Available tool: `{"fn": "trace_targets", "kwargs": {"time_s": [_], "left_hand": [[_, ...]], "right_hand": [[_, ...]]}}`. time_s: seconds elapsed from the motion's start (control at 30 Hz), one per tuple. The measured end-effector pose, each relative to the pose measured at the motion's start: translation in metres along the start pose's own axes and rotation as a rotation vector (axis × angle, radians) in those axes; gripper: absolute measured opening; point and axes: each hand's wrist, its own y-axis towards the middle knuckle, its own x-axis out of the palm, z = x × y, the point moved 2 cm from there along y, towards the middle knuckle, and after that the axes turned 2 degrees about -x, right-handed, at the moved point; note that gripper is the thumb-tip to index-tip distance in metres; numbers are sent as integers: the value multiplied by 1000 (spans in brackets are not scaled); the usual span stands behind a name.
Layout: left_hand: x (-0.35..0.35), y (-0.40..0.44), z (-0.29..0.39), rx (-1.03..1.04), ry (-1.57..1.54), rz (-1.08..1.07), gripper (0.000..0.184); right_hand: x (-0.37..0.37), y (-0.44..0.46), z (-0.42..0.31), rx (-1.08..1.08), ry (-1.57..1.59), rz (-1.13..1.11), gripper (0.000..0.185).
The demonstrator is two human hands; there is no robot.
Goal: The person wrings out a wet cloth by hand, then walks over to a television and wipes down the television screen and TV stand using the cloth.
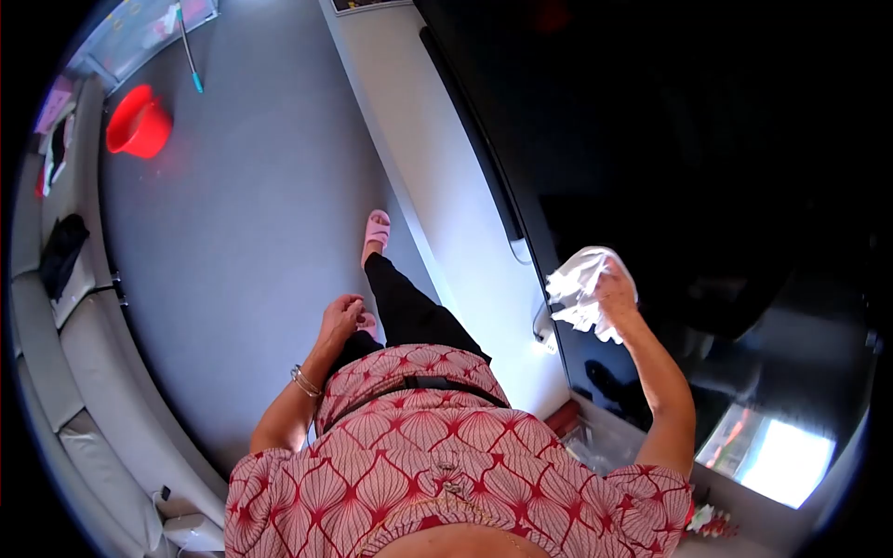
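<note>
A crumpled white cloth (584, 286) is in my right hand (616, 293), held against the glossy black screen (726, 214) near its lower left edge. The fingers are wrapped into the cloth and partly hidden by it. My left hand (342, 319) hangs beside my left hip over the grey floor, its fingers curled loosely, with nothing visible between them. Bracelets circle the left wrist.
A long white cabinet (423, 139) runs below the screen, with a soundbar (474, 139) along it. On the floor at the upper left stands a red bucket (139, 123), near a mop handle (190, 51). A grey sofa (121, 409) lines the left side.
</note>
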Motion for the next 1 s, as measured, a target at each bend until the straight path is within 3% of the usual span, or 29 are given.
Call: {"fn": "trace_targets", "kwargs": {"time_s": [0.03, 0.1, 0.17, 0.23, 0.3, 0.33, 0.37, 0.43, 0.47, 0.5, 0.57, 0.6, 0.67, 0.77, 0.8, 0.83, 0.97, 1.0], "left_hand": [[1, -1, 0, -18, -38, 3, 29], [-1, 2, -3, 4, -30, 35, 29], [-2, -4, 1, -33, -54, 79, 28], [-3, -19, 8, -94, -75, 138, 28], [0, -30, 23, -155, -134, 209, 27], [3, -38, 33, -151, -141, 209, 26], [3, -41, 48, -132, -144, 209, 25], [11, -49, 70, -135, -172, 180, 25], [15, -53, 80, -137, -174, 183, 25], [18, -55, 86, -146, -170, 181, 25], [21, -51, 97, -131, -204, 176, 25], [21, -49, 101, -122, -219, 159, 24], [18, -47, 110, -127, -225, 164, 24], [15, -44, 118, -124, -244, 178, 23], [13, -42, 121, -108, -267, 187, 23], [10, -39, 127, -90, -290, 196, 23], [-5, -38, 165, -25, -313, 208, 23], [-10, -39, 175, 12, -321, 217, 23]], "right_hand": [[6, 6, 7, 62, -18, -36, 33], [19, 20, 16, 133, 335, -77, 32], [16, 26, 35, 261, 445, -31, 32], [17, 17, 48, 337, 217, 205, 30], [31, 26, 51, 591, -46, 402, 30], [52, 25, 43, 380, -389, 366, 35], [95, 37, 7, 613, -396, 347, 40], [42, 36, 54, 586, -175, 298, 43], [77, 48, 23, 612, 351, 631, 40], [108, 65, -2, 619, 355, 638, 40], [139, 91, -23, 833, 98, 681, 45], [134, 96, -14, 841, 102, 683, 45], [134, 121, -9, 574, -186, 208, 57], [150, 158, -20, 436, -49, 403, 54], [155, 174, -29, 631, 195, 616, 41], [117, 187, 3, 509, 76, 500, 33], [136, 226, -42, 417, -79, 340, 37], [141, 229, -54, 324, -246, 295, 38]]}}
